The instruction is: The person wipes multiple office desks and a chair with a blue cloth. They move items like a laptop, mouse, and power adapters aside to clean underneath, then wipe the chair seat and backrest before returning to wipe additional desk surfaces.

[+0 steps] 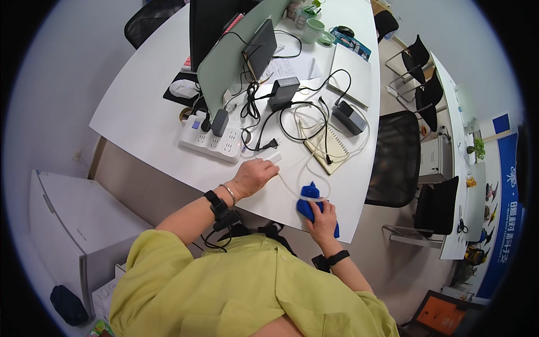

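My left hand (255, 175) grips the end of a white cable at a small white adapter or plug (269, 156), close to the desk's near edge. On the blue cloth (309, 204) rests my right hand (323, 217), its fingers closed on the cloth and the white cable's section that crosses it. The pale cable (327, 181) loops from there over a spiral notepad (326, 149). Beside my left hand lies a black two-pin plug (269, 144). Farther left is a white power strip (210, 139) with a dark adapter (220, 122) plugged in.
Behind the hands stand a dark grey charger block (284, 93) and a grey power bank (348, 118) among tangled black cables. A closed silver laptop (349, 76) lies at the right. A green divider (227, 63) rises at the left. A black chair (393, 160) adjoins the desk's right edge.
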The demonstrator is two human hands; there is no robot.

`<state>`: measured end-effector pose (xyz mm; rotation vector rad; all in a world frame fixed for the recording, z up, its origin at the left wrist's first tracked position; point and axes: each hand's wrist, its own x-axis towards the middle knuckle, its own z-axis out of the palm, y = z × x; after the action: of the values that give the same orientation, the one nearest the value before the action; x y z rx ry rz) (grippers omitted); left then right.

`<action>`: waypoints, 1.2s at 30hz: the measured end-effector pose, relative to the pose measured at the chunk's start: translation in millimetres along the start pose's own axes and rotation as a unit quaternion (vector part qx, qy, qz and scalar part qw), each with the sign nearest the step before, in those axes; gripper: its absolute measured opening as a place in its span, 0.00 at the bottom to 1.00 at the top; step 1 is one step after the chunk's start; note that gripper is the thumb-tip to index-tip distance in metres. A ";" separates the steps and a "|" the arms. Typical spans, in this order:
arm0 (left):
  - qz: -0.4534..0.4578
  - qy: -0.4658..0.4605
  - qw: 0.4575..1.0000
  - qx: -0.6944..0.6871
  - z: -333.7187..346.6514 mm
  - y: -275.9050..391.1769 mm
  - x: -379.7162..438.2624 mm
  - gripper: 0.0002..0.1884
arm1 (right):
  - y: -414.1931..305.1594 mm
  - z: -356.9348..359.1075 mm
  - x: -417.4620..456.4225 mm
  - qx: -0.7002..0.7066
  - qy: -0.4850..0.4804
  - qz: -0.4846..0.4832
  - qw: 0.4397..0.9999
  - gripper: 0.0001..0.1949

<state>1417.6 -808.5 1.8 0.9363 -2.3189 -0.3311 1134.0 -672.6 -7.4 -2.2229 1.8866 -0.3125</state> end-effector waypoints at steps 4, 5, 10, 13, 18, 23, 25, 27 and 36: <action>-0.085 0.111 0.986 -0.095 -7.1 -1.7 25.5 0.04 | -30.7 11.2 34.0 -0.014 0.020 -0.043 0.999 0.38; -0.092 0.123 0.982 -0.107 -9.5 -3.7 28.0 0.04 | -34.4 17.0 48.9 -0.025 0.033 -0.034 0.999 0.37; -0.121 0.144 0.975 -0.115 -35.8 6.8 30.8 0.04 | -43.7 35.3 150.3 -0.026 0.049 0.003 0.998 0.35; -0.123 0.154 0.978 -0.072 -43.9 3.7 19.3 0.04 | -48.8 36.2 191.1 -0.028 0.030 -0.017 0.999 0.33; -0.152 0.187 0.969 -0.063 -47.5 -5.2 14.7 0.04 | -31.7 32.5 179.3 0.039 0.019 -0.114 0.993 0.29; -0.194 0.195 0.959 -0.068 -37.6 -7.9 26.5 0.06 | -19.8 7.8 96.5 0.085 -0.071 -0.222 0.969 0.27; -0.196 0.201 0.956 -0.088 -28.3 -2.1 36.0 0.06 | -15.6 -3.3 61.3 0.099 -0.093 -0.239 0.961 0.26; -0.186 0.214 0.955 -0.086 -13.4 2.5 45.8 0.06 | -4.1 -10.6 23.7 0.113 -0.117 -0.241 0.957 0.24; -0.051 0.086 0.994 0.043 59.6 29.1 80.3 0.02 | 63.7 -43.9 -44.5 0.129 0.001 -0.054 0.990 0.22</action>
<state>1319.4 -843.3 3.5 1.0848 -2.1478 -0.1852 1054.0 -639.8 14.7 -2.1523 1.6245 -0.5422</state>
